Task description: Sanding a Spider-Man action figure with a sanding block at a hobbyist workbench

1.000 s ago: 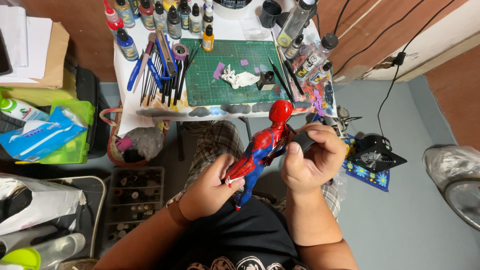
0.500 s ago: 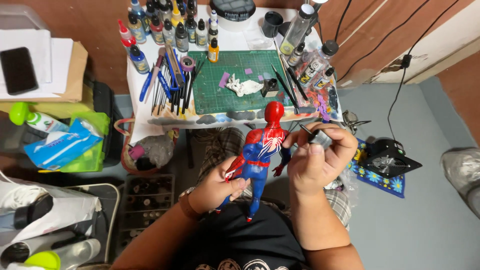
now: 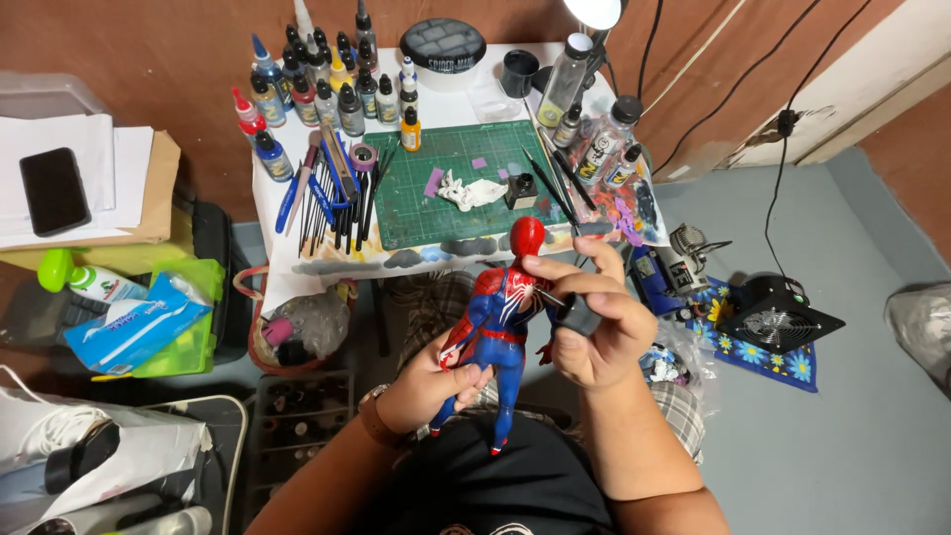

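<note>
A red and blue action figure point(image 3: 500, 317) stands upright in front of my chest, its red head toward the small table. My left hand point(image 3: 436, 381) grips it around the legs and one arm from below left. My right hand point(image 3: 594, 317) holds a thin brush with a dark round grip point(image 3: 575, 312), its tip touching the figure's upper chest. My forearms come up from the bottom edge over my dark shirt.
Beyond the figure, a small white table carries a green cutting mat point(image 3: 461, 183), rows of paint bottles point(image 3: 327, 89), brushes and pens point(image 3: 337, 193). A black fan point(image 3: 778, 317) sits on the floor at right. Papers with a phone point(image 3: 54, 188) and a green tray point(image 3: 188, 317) lie left.
The view has tilted so the table shows more fully. The figure has turned more upright and my right hand has brought the brush tip onto its chest.
</note>
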